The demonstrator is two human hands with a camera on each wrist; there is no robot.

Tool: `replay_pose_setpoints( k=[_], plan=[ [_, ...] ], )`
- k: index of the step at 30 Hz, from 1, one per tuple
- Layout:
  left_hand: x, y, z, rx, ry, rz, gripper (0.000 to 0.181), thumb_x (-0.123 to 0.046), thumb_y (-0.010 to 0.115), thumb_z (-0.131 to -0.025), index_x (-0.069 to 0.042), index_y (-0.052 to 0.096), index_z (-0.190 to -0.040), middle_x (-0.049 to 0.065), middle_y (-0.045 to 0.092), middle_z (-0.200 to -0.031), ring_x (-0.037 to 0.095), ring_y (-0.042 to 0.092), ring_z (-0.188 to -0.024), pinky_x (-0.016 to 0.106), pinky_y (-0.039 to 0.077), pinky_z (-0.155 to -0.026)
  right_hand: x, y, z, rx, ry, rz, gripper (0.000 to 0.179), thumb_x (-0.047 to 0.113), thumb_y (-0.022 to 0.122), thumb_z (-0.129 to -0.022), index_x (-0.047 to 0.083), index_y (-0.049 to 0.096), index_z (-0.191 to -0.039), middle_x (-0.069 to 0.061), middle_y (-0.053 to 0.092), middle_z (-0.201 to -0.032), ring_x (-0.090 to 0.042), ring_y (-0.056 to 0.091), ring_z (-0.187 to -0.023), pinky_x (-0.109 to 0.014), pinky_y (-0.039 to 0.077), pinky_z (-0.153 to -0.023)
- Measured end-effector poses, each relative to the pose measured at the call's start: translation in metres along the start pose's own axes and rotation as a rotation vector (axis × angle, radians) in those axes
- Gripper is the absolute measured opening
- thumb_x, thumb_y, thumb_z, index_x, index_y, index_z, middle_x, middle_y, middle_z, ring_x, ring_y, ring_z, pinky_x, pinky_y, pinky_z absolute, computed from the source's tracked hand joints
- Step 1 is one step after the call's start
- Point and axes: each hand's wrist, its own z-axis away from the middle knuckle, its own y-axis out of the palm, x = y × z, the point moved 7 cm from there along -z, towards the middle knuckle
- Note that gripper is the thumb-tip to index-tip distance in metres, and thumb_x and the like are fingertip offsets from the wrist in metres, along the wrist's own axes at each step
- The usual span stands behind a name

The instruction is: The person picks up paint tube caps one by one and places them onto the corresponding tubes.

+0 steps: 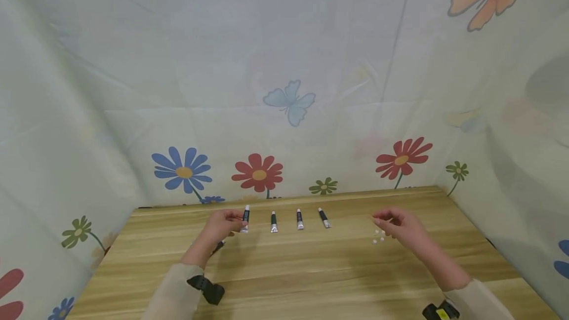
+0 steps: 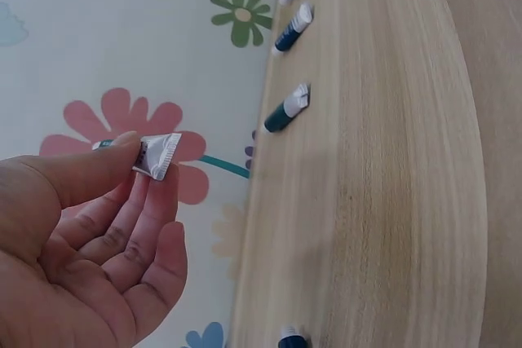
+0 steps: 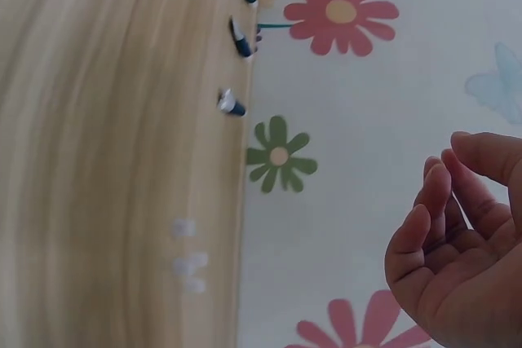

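My left hand [image 1: 221, 227] pinches a small dark paint tube [image 1: 246, 214] between thumb and fingers, its white cap pointing up. In the left wrist view the tube's silver crimped end [image 2: 160, 156] sticks out past the thumb. To its right, three similar tubes lie in a row: one dark green [image 1: 273, 220], one dark [image 1: 300, 219], one slanted [image 1: 324, 217]. Another dark tube [image 1: 218, 247] lies partly hidden below the left hand. My right hand [image 1: 400, 226] hovers near several small white pieces [image 3: 189, 265], fingers loosely bent, thumb close to the index fingertip, nothing visible between them.
A wooden table [image 1: 302, 280] runs back to a pale curtain [image 1: 213, 63] printed with flowers and butterflies. The curtain also hangs along both sides. The row of tubes lies near the table's back edge.
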Motion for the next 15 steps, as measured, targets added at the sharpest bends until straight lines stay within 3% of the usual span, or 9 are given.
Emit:
replay_pose_setpoints(
  k=[9, 15],
  plan=[
    [0.014, 0.007, -0.018, 0.01, -0.043, -0.005, 0.03, -0.012, 0.072, -0.095, 0.005, 0.069, -0.119, 0.015, 0.076, -0.1, 0.016, 0.068, -0.082, 0.031, 0.056, -0.073, -0.04, -0.005, 0.002, -0.058, 0.037, 0.054, 0.027, 0.012, 0.066, -0.099, -0.009, 0.066, -0.116, -0.016, 0.072, -0.1, -0.006, 0.056, -0.07, -0.023, 0.05, -0.062],
    [0.021, 0.008, -0.025, 0.001, -0.039, -0.027, 0.032, -0.011, 0.071, -0.094, 0.007, 0.068, -0.12, 0.019, 0.075, -0.103, 0.012, 0.069, -0.076, 0.031, 0.053, -0.068, -0.061, -0.006, 0.001, -0.078, 0.078, 0.076, 0.028, 0.013, 0.067, -0.098, -0.009, 0.065, -0.116, -0.019, 0.071, -0.104, -0.007, 0.057, -0.075, -0.023, 0.051, -0.064]
  ],
)
